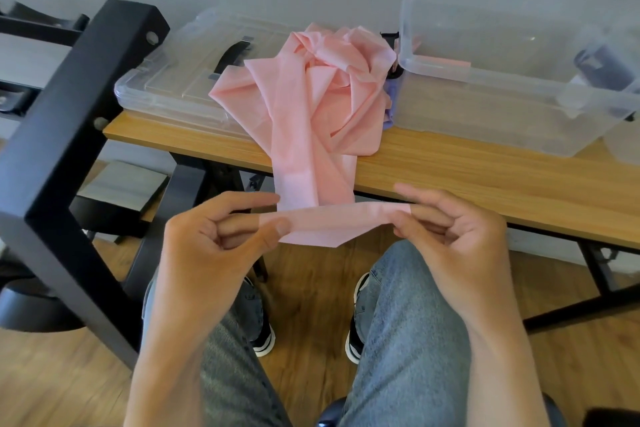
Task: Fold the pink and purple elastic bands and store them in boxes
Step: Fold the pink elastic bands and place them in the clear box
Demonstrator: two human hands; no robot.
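The pink elastic band (311, 104) lies mostly as a crumpled heap on the wooden table (467, 180), between the closed lidded box (180, 80) and the open clear box (502, 80), with one long tail hanging over the table's front edge down to the person's lap. The left hand (214, 239) pinches one corner of that tail's end between thumb and fingers, and the right hand (453, 229) pinches the other, holding the end stretched flat between them. A little purple band (389, 104) shows under the heap beside the open box. The fold looks barely begun. The main risk, as I judge it, is that pulling the tail drags the whole heap off the table, or that the slippery, stretchy strip twists and folds unevenly.
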